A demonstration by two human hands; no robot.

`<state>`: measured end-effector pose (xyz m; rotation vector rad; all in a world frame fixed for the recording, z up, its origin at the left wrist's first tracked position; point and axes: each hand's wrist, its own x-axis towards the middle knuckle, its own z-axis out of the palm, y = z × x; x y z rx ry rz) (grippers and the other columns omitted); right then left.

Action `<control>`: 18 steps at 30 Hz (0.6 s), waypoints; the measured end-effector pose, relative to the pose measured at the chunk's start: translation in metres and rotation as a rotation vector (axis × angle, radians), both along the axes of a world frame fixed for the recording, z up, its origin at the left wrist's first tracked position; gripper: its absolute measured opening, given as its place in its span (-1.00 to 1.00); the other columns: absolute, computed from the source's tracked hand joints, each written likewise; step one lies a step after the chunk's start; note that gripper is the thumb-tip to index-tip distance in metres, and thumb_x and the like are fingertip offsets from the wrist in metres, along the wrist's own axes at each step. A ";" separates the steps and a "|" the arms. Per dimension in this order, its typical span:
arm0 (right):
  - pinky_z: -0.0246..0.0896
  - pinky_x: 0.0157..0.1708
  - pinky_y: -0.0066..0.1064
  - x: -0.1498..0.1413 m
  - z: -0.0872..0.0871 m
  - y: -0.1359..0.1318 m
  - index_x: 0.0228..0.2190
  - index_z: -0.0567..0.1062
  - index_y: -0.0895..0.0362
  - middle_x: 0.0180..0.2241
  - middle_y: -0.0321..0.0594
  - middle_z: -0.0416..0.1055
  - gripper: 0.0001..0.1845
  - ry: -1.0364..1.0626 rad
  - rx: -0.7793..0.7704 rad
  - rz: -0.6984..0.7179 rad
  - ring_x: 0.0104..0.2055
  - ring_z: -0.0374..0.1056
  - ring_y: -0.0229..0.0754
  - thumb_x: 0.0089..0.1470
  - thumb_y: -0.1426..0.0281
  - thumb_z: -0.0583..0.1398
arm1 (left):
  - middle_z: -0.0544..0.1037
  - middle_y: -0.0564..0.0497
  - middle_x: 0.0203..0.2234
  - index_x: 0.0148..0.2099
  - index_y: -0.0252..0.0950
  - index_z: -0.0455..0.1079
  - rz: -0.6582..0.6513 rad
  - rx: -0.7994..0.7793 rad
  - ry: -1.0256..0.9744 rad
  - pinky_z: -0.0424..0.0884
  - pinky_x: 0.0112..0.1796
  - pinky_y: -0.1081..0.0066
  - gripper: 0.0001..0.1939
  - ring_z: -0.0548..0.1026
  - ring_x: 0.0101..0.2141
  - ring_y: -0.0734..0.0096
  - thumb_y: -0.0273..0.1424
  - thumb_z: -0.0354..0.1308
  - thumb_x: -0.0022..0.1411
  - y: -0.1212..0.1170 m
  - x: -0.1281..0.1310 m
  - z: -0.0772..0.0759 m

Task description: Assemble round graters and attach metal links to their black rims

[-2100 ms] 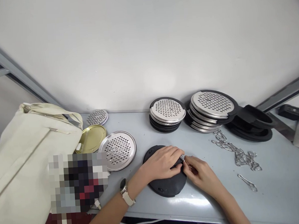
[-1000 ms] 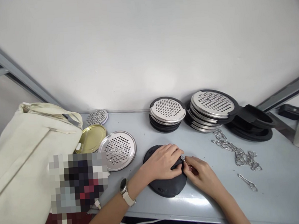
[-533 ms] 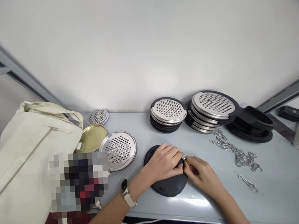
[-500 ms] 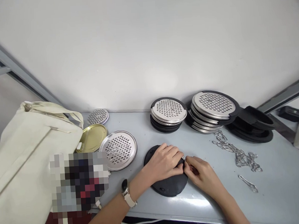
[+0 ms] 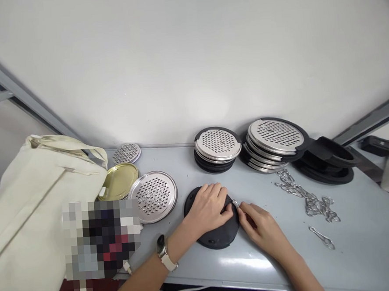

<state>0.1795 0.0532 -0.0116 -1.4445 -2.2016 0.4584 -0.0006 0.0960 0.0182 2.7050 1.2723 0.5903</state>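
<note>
A round black rubbery disc lies on the table in front of me, with small slots near its edge. My left hand presses over its upper part, fingers bent together and thumb near the right rim. At that rim, a small silver wire clip pokes out, pinched by my right hand. The clip's lower end is hidden by my fingers, and I cannot tell whether it passes through the disc. On the right lie a single wire clip and a tangle of similar clips.
At the back stand a smaller stack of grater discs with black rims and a larger stack. Black rings lie farther right. Left are a loose grater disc, a gold lid, a small grater and a cream bag.
The black disc and my left hand have shifted slightly left. My left fingers have come away from the clip, which now shows more plainly in my right hand's pinch.
</note>
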 end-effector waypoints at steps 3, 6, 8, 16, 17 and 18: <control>0.04 -0.48 -0.42 0.000 0.000 0.001 -0.48 0.16 0.07 -0.57 -0.32 0.20 -0.77 0.003 -0.022 -0.007 -0.51 0.19 -0.23 0.25 0.35 -0.06 | 0.38 -0.03 -0.43 -0.34 -0.29 0.22 0.050 0.001 0.043 0.29 -0.27 0.26 -0.87 0.38 -0.36 0.25 -0.33 0.02 0.18 -0.002 0.001 -0.001; 0.06 -0.46 -0.41 0.000 -0.003 0.002 -0.44 0.18 0.07 -0.55 -0.31 0.22 -0.77 0.013 -0.042 -0.012 -0.50 0.21 -0.21 0.26 0.34 -0.08 | 0.39 -0.01 -0.44 -0.32 -0.29 0.22 0.019 -0.004 0.087 0.28 -0.27 0.27 -0.88 0.40 -0.39 0.28 -0.35 -0.03 0.22 -0.003 0.001 -0.001; 0.07 -0.45 -0.41 0.000 -0.005 0.003 -0.42 0.20 0.07 -0.54 -0.31 0.23 -0.78 0.023 -0.050 -0.020 -0.49 0.22 -0.21 0.27 0.34 -0.09 | 0.40 0.00 -0.44 -0.31 -0.29 0.23 -0.032 -0.010 0.094 0.27 -0.27 0.29 -0.89 0.40 -0.39 0.30 -0.36 -0.04 0.23 -0.004 0.000 -0.001; 0.08 -0.44 -0.40 0.000 -0.008 0.004 -0.40 0.23 0.08 -0.53 -0.28 0.25 -0.77 0.010 -0.060 -0.025 -0.47 0.24 -0.19 0.27 0.32 -0.09 | 0.42 0.03 -0.42 -0.30 -0.28 0.24 -0.106 -0.032 0.084 0.27 -0.28 0.32 -0.89 0.41 -0.39 0.34 -0.37 -0.05 0.22 -0.004 -0.002 -0.002; 0.08 -0.44 -0.40 0.001 -0.008 0.004 -0.40 0.23 0.08 -0.53 -0.28 0.25 -0.77 0.007 -0.060 -0.026 -0.47 0.24 -0.19 0.27 0.32 -0.09 | 0.42 0.03 -0.42 -0.30 -0.28 0.23 -0.106 -0.035 0.082 0.27 -0.28 0.32 -0.90 0.41 -0.39 0.34 -0.37 -0.05 0.22 -0.004 -0.002 -0.002; 0.08 -0.44 -0.39 0.001 -0.008 0.004 -0.40 0.23 0.08 -0.53 -0.28 0.25 -0.77 0.004 -0.059 -0.025 -0.47 0.24 -0.19 0.27 0.32 -0.09 | 0.42 0.03 -0.42 -0.30 -0.28 0.23 -0.105 -0.040 0.080 0.27 -0.28 0.32 -0.90 0.41 -0.39 0.34 -0.37 -0.05 0.22 -0.004 -0.002 -0.001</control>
